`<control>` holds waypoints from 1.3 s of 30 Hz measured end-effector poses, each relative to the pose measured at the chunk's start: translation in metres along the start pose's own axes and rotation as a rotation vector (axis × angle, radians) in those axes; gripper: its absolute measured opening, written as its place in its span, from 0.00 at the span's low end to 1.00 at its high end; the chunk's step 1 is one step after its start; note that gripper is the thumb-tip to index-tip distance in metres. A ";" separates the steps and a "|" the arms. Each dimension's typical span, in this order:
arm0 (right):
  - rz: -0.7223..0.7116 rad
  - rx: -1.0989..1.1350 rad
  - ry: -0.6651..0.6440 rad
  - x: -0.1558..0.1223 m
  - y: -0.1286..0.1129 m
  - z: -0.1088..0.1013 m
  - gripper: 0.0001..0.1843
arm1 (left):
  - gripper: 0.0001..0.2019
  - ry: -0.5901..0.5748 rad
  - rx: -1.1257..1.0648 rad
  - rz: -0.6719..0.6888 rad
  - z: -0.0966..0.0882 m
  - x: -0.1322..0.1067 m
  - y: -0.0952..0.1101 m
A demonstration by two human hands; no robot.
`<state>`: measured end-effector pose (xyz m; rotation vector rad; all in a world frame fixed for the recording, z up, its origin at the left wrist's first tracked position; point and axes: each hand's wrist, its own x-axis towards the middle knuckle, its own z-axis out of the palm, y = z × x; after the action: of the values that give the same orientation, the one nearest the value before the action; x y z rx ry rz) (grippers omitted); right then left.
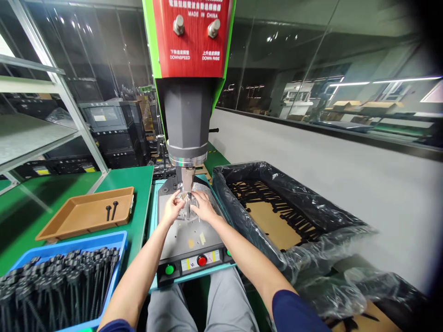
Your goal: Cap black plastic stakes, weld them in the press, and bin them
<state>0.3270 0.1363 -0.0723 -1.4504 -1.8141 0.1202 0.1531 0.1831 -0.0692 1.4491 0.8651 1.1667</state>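
Note:
Both my hands reach onto the grey plate [187, 235] of a press machine, right under its metal horn [188, 179]. My left hand [172, 208] is closed in a pinch on a small part at the fixture [188, 199]. My right hand [204, 206] lies beside it with fingers curled on the same spot. The part itself is too small and hidden to name. The machine's grey column [188, 120] and red panel [191, 37] rise directly above my hands.
A green button [169, 269] and a red button [202, 260] sit at the machine's front edge. Left: a brown tray [79, 216] with two black pins [110, 211] and a blue bin [69, 244] of several black pins. Right: a plastic-lined box [277, 203] holding black parts.

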 end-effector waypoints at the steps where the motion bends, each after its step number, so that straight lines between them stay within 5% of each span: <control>1: 0.005 0.001 -0.004 0.000 0.000 0.000 0.35 | 0.37 0.004 0.010 -0.011 0.000 0.000 -0.001; 18: 0.011 0.034 0.035 -0.003 -0.003 -0.006 0.35 | 0.41 -0.014 0.109 -0.066 0.001 -0.010 0.012; 28: -0.025 0.056 0.122 -0.023 -0.013 -0.036 0.32 | 0.44 0.099 0.149 -0.132 -0.005 -0.027 0.020; 33: 0.105 0.079 0.280 -0.082 0.005 -0.057 0.24 | 0.32 0.389 0.167 -0.125 -0.030 -0.079 0.006; 36: 0.282 0.010 0.320 -0.139 0.035 -0.050 0.22 | 0.27 0.591 0.361 -0.143 -0.047 -0.130 -0.025; 39: 0.463 -0.066 0.285 -0.194 0.066 -0.030 0.28 | 0.30 0.614 0.563 -0.239 -0.053 -0.178 -0.063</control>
<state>0.4032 -0.0192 -0.1855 -1.8134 -1.2447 0.0804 0.0591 0.0433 -0.1688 1.3664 1.8586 1.2562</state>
